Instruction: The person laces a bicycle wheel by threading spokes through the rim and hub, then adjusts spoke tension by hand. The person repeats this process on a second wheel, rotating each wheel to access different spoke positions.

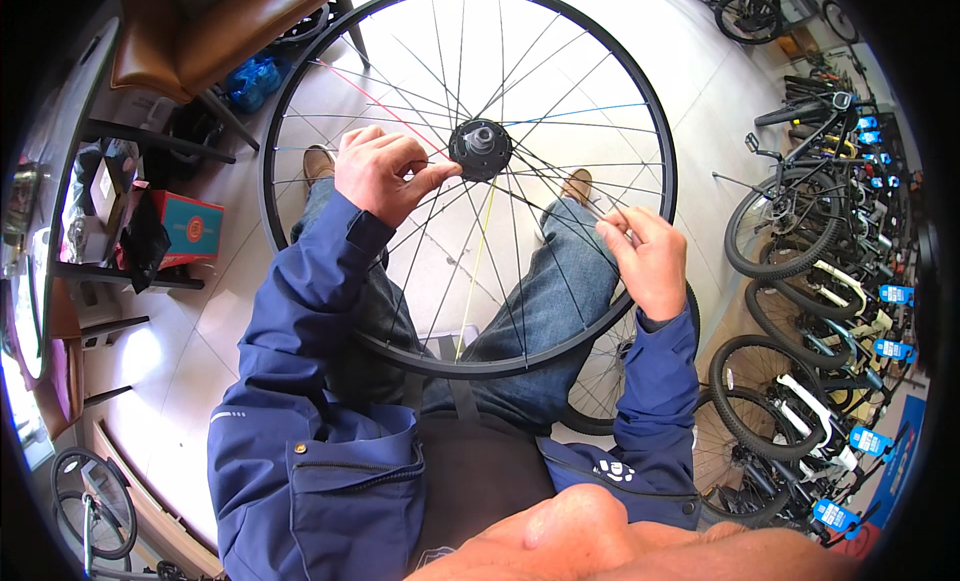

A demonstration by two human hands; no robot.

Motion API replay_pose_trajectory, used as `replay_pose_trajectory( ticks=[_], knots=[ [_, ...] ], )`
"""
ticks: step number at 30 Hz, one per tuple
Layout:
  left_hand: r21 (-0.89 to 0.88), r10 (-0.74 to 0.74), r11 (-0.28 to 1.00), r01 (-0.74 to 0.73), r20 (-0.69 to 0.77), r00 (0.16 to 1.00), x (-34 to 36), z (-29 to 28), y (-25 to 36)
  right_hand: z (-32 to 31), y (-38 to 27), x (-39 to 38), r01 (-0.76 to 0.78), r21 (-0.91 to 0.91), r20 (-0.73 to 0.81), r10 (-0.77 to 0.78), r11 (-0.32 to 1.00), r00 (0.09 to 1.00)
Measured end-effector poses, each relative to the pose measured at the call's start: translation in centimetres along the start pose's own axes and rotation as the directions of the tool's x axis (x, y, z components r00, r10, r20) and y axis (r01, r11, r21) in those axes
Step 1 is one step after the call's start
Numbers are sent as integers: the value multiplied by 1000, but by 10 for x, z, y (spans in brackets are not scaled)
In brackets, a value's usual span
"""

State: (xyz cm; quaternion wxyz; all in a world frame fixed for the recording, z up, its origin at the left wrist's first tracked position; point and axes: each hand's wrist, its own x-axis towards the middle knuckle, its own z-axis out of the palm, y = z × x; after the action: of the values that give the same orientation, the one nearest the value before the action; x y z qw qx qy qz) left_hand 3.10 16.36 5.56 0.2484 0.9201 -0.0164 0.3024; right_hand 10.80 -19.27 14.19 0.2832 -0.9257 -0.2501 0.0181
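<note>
A bicycle wheel with a black rim (519, 363) lies horizontally over my lap, with black spokes and a few red, yellow and blue ones around its black hub (466, 159). My left hand (385, 173) is closed, thumb and index finger pinched at the left edge of the hub, on what looks like a spoke. My right hand (646, 256) pinches a thin black spoke at the right side of the wheel, between hub and rim. Its other fingers are curled. My legs (555, 281) in jeans are spread under the wheel.
Several bicycles (785, 221) line the right side, with another wheel (590, 416) beside my right leg. A brown chair (200, 31), blue plastic bags (250, 81), and shelving with a red and teal box (185, 226) stand at the left. A bicycle (90, 501) is at lower left.
</note>
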Motion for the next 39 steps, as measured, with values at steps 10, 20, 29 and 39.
replay_pose_trajectory(
  ticks=[10,20,29,39],
  knots=[
    [25,-58,998,56,56,997,-2,3,0,1,18,13,66,-79,-73,-72,995,995],
    [58,-69,996,66,51,996,0,3,1,31,-30,-31,115,73,18,-117,991,993],
    [56,-70,996,67,64,995,0,4,0,58,-45,-50,5,256,237,-68,967,969],
    [69,-78,995,73,74,994,0,6,-3,63,-17,-29,-164,274,420,36,948,907]
  ],
)
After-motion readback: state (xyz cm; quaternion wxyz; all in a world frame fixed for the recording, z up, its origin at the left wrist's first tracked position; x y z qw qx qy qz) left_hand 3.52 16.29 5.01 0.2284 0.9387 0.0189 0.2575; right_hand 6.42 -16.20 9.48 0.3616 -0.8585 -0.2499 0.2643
